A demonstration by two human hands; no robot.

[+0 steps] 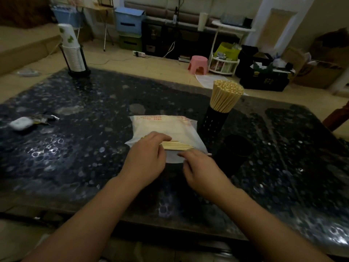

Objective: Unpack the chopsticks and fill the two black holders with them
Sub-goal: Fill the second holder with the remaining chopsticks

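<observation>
The chopsticks [178, 145] lay across the white packet [166, 127] on the tabletop [75, 157], the left hand [145, 157] grasping their near ends, the right hand [200, 167] pinching the packet's edge, so they should probably be drawn out level and together toward the empty black holder [234, 154] beside the full holder [213, 120].

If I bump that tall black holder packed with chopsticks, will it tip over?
Probably fairly easily. The black holder is narrow and tall, and its chopsticks fan out well above the rim, so it looks top-heavy. It also stands on a glossy table, so a low nudge may slide it instead.
</observation>
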